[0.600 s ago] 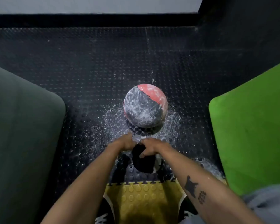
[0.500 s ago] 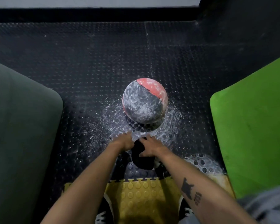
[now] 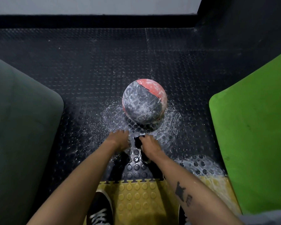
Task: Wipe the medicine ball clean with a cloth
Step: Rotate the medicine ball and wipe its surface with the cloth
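The medicine ball (image 3: 144, 101), grey and red and smeared with white powder, rests on the black studded floor mat (image 3: 88, 75). Just in front of it, my right hand (image 3: 150, 144) grips a bunched black cloth (image 3: 137, 141), held low over the mat and a short way off the ball. My left hand (image 3: 120, 138) hovers beside the cloth with a small gap to it; its fingers are loosely bent and I see nothing in them. Neither hand touches the ball.
White powder (image 3: 107, 120) is scattered on the mat around the ball. A dark green pad (image 3: 19, 127) stands at the left, a bright green pad (image 3: 253, 127) at the right. A yellow studded tile (image 3: 136, 200) and my black shoe (image 3: 101, 211) lie below my arms.
The black cloth, earlier spread between both hands, is now bunched in my right hand. My left hand has come off it. The ball has not moved.
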